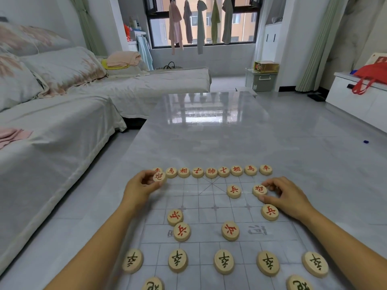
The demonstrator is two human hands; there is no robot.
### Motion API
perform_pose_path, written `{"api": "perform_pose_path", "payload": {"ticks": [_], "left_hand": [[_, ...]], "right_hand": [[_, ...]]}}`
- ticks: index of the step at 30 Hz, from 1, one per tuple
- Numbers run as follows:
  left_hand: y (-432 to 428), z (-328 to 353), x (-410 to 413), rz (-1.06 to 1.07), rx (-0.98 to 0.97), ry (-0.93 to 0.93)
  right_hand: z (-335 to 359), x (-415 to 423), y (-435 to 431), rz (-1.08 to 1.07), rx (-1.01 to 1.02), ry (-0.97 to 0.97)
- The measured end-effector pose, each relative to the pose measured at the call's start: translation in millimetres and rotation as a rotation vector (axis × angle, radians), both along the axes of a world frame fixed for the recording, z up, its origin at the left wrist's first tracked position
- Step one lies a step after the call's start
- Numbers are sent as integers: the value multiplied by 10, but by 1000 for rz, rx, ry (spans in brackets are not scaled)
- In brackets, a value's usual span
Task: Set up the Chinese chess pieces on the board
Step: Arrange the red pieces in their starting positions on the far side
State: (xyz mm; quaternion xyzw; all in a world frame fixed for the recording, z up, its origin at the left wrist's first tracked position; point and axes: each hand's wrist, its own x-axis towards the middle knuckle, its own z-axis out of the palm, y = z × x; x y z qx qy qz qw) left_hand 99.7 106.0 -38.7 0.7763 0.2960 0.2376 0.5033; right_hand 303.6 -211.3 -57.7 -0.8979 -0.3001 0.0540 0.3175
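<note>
A translucent chess board (211, 245) lies on the grey table. Red-lettered wooden discs form a far row (211, 172) along its back line. My left hand (140, 190) pinches a red cannon piece (159, 176) at the far left, just in front of that row. My right hand (287, 197) pinches another red cannon piece (259, 190) resting on the board at the right. Several red soldier discs lie loose mid-board, such as the soldier (234, 191) and the soldier (269, 212). A row of black soldiers (224, 261) sits near me, with black cannons (299, 284) below it.
The glossy table (209, 130) stretches away beyond the board. A covered sofa (62, 114) runs along the left, close to the table edge. A white cabinet with a red bag (370, 78) stands at the right.
</note>
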Motion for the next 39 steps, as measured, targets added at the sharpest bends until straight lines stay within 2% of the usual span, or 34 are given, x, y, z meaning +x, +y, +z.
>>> {"api": "perform_pose_path", "payload": {"ticks": [2, 5, 10, 23, 29, 34, 39], "left_hand": [[140, 45, -93, 29, 83, 61], [181, -15, -217, -22, 90, 163], [77, -201, -227, -87, 427, 282], [1, -211, -120, -142, 491, 318], [-83, -236, -45, -49, 521, 285], [-57, -255, -73, -151, 565, 321], [-63, -268, -36, -72, 542, 296]], "right_hand": [[-5, 8, 1, 1, -3, 5], [-11, 11, -7, 16, 13, 15], [-15, 4, -5, 27, 20, 8], [0, -10, 3, 13, 20, 15], [-13, -6, 2, -3, 36, 16], [-8, -11, 4, -7, 36, 10], [3, -22, -1, 3, 39, 7]]}}
